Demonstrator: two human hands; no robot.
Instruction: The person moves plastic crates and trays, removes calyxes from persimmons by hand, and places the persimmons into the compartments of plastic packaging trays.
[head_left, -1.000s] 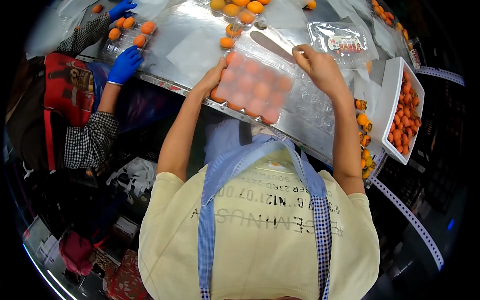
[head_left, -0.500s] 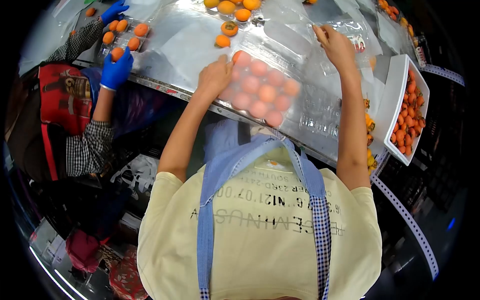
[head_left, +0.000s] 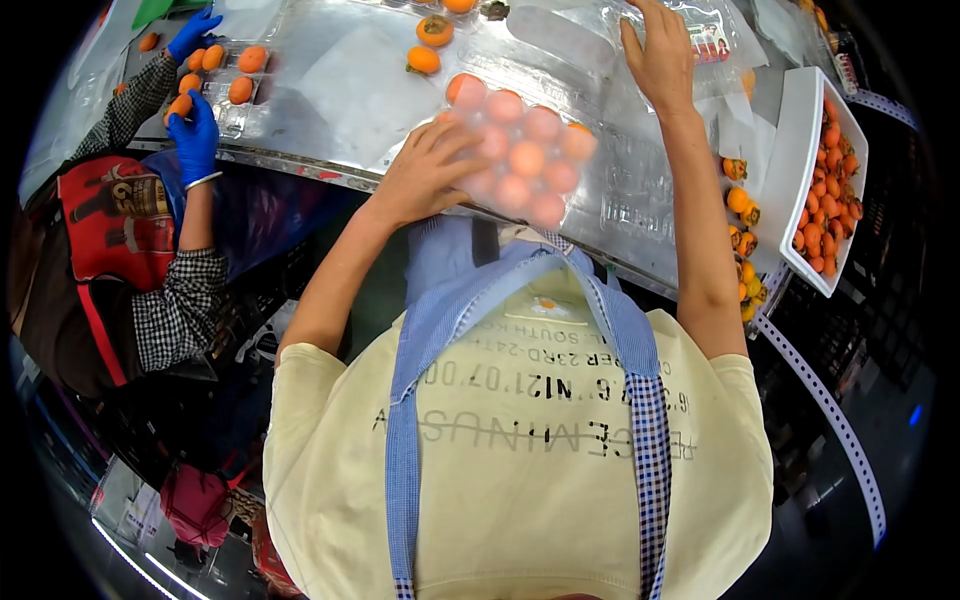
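Head view's top edge crops the right hand (head_left: 662,58).

Right hand (head_left: 660,55): some fingertips cut off by top edge. Fruit pack (head_left: 526,157), right of left hand (head_left: 425,172): left side partly hidden by left fingers, fruit hazy under cloudy sheet (head_left: 500,135). Label (head_left: 710,43), right of right hand: print too small to read. White bin (head_left: 787,185), farther right: floor hidden under fruit.

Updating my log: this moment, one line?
left hand: at sheet-covered fruit | right hand: near labelled clear plastic | co-worker's gloved hand: holding orange fruit
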